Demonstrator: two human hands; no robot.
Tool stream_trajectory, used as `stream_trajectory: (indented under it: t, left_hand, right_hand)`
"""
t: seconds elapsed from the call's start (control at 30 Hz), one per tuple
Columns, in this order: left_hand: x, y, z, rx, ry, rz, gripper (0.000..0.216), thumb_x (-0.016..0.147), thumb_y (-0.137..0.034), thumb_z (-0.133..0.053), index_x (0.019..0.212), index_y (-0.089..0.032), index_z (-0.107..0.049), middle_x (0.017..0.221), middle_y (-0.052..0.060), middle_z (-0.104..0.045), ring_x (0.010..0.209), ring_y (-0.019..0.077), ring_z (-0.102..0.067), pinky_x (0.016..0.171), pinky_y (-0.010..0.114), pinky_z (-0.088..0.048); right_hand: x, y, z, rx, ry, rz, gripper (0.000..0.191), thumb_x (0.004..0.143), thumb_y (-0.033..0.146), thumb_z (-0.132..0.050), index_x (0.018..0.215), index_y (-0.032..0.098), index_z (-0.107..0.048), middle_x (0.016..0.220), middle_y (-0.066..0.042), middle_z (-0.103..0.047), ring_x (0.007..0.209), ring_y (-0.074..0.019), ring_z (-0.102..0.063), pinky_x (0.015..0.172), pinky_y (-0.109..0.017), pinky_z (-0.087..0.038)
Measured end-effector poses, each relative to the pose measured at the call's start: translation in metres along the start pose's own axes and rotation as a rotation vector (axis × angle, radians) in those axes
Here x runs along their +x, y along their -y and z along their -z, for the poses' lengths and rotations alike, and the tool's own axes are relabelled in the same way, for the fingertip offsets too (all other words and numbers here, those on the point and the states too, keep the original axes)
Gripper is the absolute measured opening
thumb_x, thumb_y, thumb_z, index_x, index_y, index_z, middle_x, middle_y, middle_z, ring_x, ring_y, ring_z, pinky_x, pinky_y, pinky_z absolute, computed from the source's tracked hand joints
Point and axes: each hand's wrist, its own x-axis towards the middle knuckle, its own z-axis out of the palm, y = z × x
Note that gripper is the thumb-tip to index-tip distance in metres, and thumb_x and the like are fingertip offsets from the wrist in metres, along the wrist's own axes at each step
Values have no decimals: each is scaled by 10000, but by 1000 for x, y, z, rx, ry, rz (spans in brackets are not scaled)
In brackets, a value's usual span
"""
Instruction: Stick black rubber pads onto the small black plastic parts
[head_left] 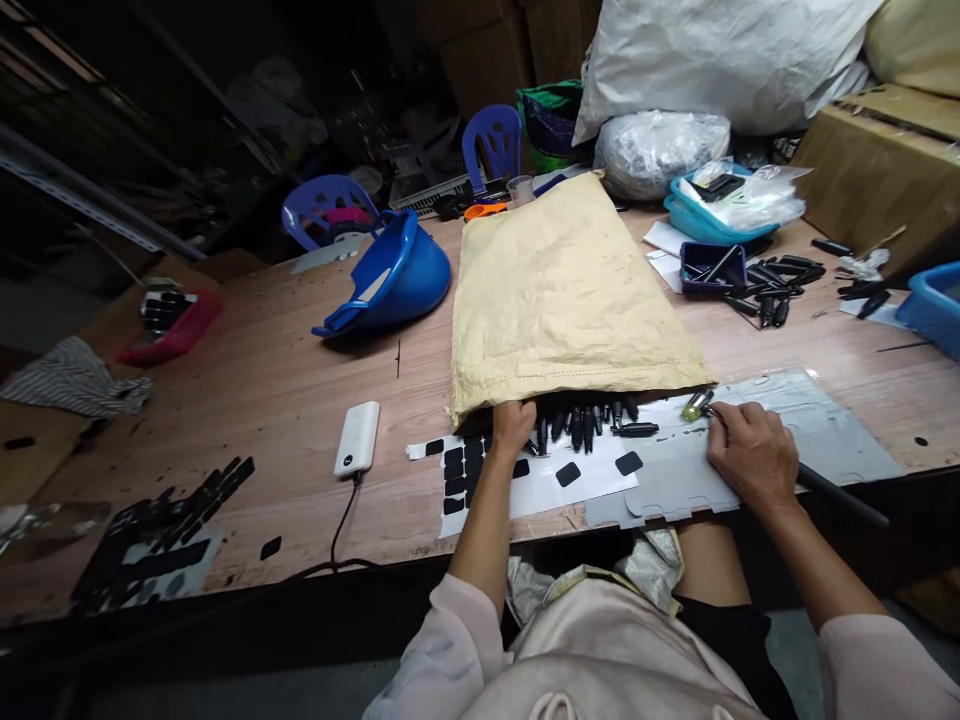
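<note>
A pale yellow paper sack (555, 280) lies on the table, its near edge raised over several black pen-shaped parts (585, 425). At that edge, toward its left, is my left hand (514, 425); its fingertips are hidden beneath the sack. My right hand (754, 450) rests palm down to the right of the parts, closed around what looks like a small hammer (844, 495). Its black handle sticks out behind the hand, and a shiny, yellow-green-ended head shows ahead of it. Black rounded stickers (465, 465) lie on white sheets (540, 490) beside my left wrist.
A grey board (667, 490) lies beneath my right hand. Left of the sack are a blue helmet-like basin (405, 270) and a white power bank (358, 438) with its cable. Black parts surround a small dark tray (712, 268) at right, near a cardboard box (885, 170).
</note>
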Motion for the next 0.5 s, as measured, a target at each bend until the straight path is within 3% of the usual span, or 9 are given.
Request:
stream_trajectory:
  t: [0.1, 0.17, 0.33, 0.5]
  left_hand:
    - [-35, 2, 13, 45, -223, 80, 121, 876, -190, -594, 809, -204, -695, 852, 58, -701, 844, 211, -673, 822, 321, -550]
    - [-52, 2, 19, 79, -259, 157, 47, 847, -210, -619, 809, -211, -647, 840, 47, -677, 804, 197, -652, 810, 317, -536]
    - [-55, 0, 32, 241, 111, 345, 238, 800, -332, -734, 716, -241, -531, 736, 18, -647, 775, 220, -652, 776, 323, -486]
    - [-49, -1, 47, 355, 299, 430, 218, 816, -362, -718, 701, -242, -577, 772, 36, -717, 834, 258, -688, 757, 336, -444]
  right_hand:
    - [1, 0, 0, -2, 9, -4, 264, 988, 313, -521, 1085, 179, -727, 932, -98, -627, 831, -222, -469, 701, -336, -252]
    - [1, 0, 0, 1, 19, -8, 261, 977, 311, -526, 1083, 178, -724, 934, -100, -620, 830, -221, -455, 701, -336, -241]
    - [3, -1, -2, 11, 14, -13, 273, 985, 311, -517, 1088, 175, -730, 932, -99, -623, 829, -220, -454, 701, -333, -236]
    - [4, -3, -4, 8, 11, -17, 276, 986, 310, -522, 1093, 176, -737, 942, -100, -635, 832, -220, -472, 703, -332, -243]
